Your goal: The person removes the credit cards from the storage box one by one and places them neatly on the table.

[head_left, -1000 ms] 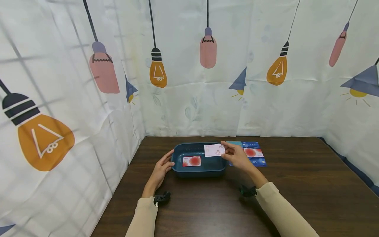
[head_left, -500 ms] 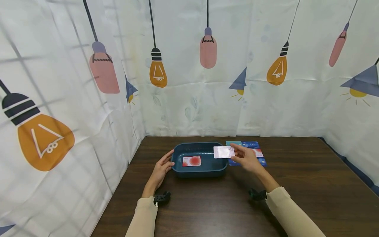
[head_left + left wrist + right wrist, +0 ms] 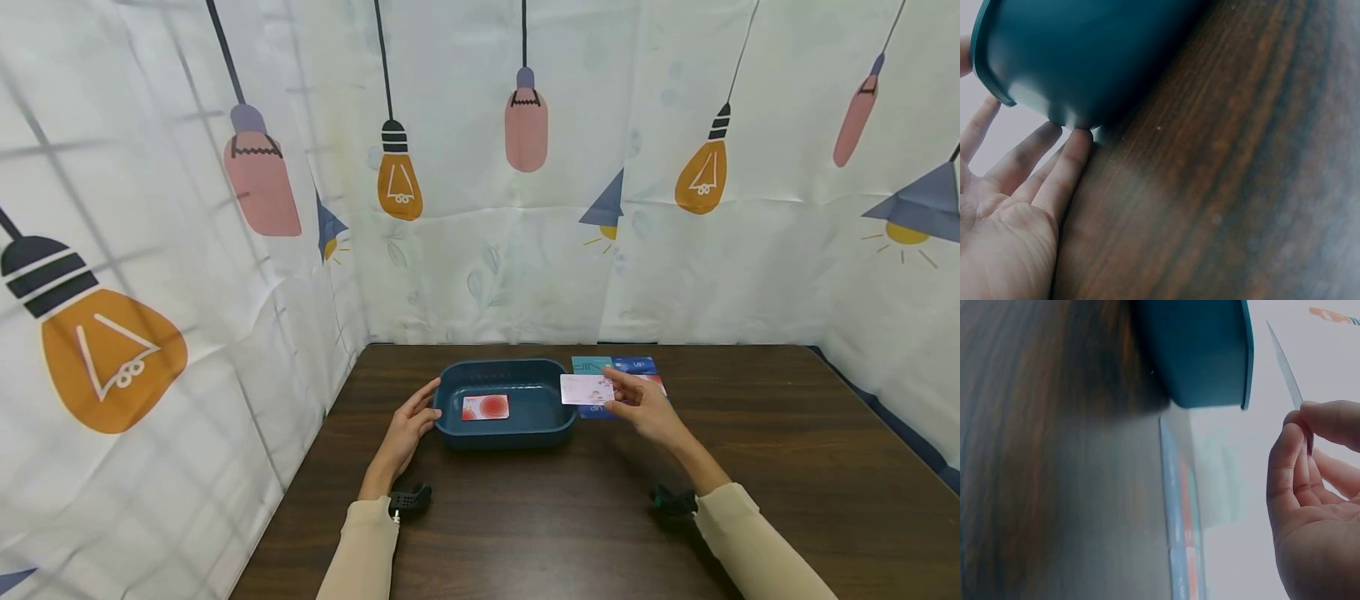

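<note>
My right hand (image 3: 643,406) pinches a pale pink card (image 3: 587,389) between thumb and fingers, over the right rim of a dark teal plastic tray (image 3: 506,440). The right wrist view shows the held card (image 3: 1286,365) almost edge-on, raised above the table. Fairly straight fingers of my left hand (image 3: 408,425) touch the tray's left end; from the left wrist, the fingertips meet the tray wall (image 3: 1085,62) low down. Inside the tray lies a white card with a red circle (image 3: 486,407). Right of the tray, the right hand partly hides several cards, among them a blue card (image 3: 634,365) and a teal card (image 3: 591,364).
All this stands on a dark brown wooden table (image 3: 525,525). A white curtain (image 3: 465,275) printed with lamps hangs behind the table and along both sides. Black straps with small devices sit on both wrists.
My right hand has carried the pink card rightward from over the tray's inside to its right rim, now overlapping the cards beside it. The left hand and tray have stayed put.
</note>
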`<action>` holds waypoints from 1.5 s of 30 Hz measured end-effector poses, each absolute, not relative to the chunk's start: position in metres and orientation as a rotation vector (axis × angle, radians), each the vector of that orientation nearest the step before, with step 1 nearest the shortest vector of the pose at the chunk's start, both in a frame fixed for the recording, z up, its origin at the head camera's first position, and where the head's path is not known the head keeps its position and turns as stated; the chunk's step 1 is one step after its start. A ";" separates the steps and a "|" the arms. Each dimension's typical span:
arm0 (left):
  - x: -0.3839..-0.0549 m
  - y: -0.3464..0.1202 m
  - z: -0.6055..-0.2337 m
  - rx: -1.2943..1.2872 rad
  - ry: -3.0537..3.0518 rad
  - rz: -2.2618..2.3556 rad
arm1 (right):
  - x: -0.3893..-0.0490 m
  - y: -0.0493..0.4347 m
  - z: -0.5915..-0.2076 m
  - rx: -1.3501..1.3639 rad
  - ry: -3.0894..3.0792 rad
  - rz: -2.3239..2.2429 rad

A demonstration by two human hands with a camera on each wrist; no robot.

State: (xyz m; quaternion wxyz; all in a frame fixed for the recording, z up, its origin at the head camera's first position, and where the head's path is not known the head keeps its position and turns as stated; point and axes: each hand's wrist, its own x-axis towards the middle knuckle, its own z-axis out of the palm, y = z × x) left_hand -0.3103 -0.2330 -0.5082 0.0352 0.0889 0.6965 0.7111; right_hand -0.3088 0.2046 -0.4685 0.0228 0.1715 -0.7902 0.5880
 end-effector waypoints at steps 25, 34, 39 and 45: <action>-0.311 -0.235 -0.508 0.281 2.144 2.185 | -0.311 0.253 -0.478 0.414 -2.704 1.588; -0.311 -0.234 -0.508 0.271 2.118 2.206 | -0.312 0.251 -0.481 0.478 -2.782 1.584; -0.311 -0.233 -0.506 0.284 2.120 2.201 | -0.311 0.249 -0.479 0.483 -2.829 1.585; -0.311 -0.232 -0.506 0.277 2.117 2.197 | -0.312 0.248 -0.484 0.548 -2.853 1.536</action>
